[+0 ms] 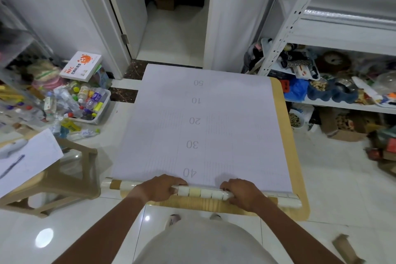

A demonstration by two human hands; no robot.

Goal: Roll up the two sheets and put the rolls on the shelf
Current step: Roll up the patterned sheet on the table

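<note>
Gripping the rolled near edge of the sheet on the bench, both hands, left and right, curl closed around it.

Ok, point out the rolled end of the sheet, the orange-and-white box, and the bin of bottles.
rolled end [205,193], head view, tiled middle between the hands.
orange-and-white box [81,66], head view, its top face.
bin of bottles [102,113], head view, its right wall.
</note>
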